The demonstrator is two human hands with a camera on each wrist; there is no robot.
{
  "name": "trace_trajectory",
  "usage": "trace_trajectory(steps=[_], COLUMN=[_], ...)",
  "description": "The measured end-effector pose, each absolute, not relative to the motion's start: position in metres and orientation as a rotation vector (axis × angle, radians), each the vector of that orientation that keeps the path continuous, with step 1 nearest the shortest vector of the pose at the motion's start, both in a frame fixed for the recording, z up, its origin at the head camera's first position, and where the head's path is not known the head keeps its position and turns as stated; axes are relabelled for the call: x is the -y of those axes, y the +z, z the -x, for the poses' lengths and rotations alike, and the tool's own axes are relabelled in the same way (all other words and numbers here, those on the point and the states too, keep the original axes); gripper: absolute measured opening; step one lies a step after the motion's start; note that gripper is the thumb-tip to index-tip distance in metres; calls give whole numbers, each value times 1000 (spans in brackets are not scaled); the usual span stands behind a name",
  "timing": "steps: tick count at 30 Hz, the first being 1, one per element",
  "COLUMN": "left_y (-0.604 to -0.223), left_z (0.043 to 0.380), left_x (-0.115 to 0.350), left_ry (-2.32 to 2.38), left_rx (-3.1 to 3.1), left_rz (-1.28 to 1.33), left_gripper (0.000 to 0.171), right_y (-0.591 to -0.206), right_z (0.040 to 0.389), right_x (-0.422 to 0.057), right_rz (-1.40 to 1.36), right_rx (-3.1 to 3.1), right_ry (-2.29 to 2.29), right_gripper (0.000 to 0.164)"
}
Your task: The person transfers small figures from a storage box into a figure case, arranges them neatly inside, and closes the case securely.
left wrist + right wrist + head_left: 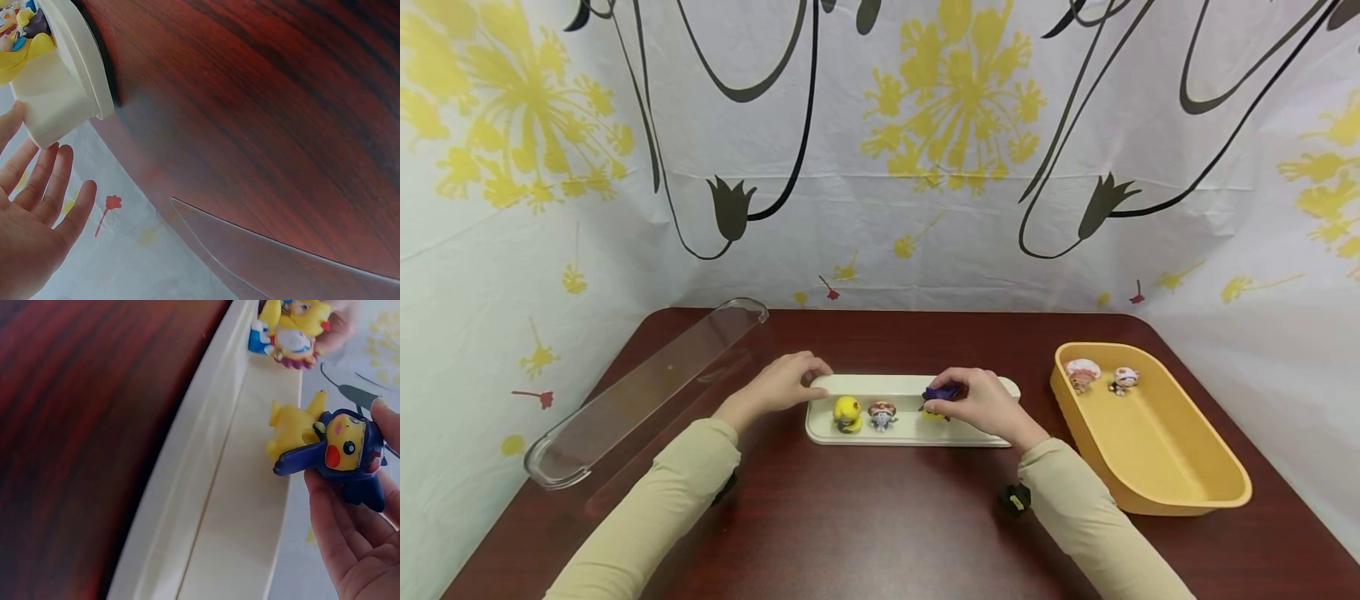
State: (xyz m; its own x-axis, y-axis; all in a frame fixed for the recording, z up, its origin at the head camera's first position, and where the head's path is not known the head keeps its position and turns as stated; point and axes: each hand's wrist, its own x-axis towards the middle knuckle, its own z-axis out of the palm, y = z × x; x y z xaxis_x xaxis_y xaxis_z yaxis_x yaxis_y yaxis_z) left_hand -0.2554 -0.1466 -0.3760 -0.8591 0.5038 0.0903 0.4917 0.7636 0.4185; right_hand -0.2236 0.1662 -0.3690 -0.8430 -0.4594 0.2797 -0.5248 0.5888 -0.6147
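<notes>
In the head view my right hand [983, 403] pinches a yellow Pikachu figurine [342, 442] in a dark blue hood and cape between thumb and fingers. Its yellow feet are over the right half of a long cream tray [850, 385]; whether they touch it I cannot tell. My left hand [784, 382] rests against the tray's left end, fingers loosely extended around the far corner, thumb at the side. Inside the tray stand a yellow-hooded figurine [847, 414] and, right beside it, a small figurine with a reddish-brown hat [882, 415].
A yellow bin [1180, 450] at the right holds a figurine with a pink-and-white hat [1082, 375] and a white-headed figurine [1123, 380]. A clear plastic lid [647, 392] lies at the left. A small black object [1015, 498] is near my right sleeve.
</notes>
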Motion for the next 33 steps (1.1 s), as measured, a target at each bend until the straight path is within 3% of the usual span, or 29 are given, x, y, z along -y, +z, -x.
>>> trace_trajectory(steps=[18, 33], left_y=[-377, -378], left_z=[256, 256], left_x=[147, 147], left_ry=[680, 685], left_rx=[-2930, -2921], left_rz=[-819, -810], left_gripper=[28, 28], right_y=[-385, -391], right_z=[222, 222], right_x=[-151, -145], right_rz=[-942, -913], right_rx=[2702, 2636], right_ry=[1098, 1085], right_gripper=[18, 22])
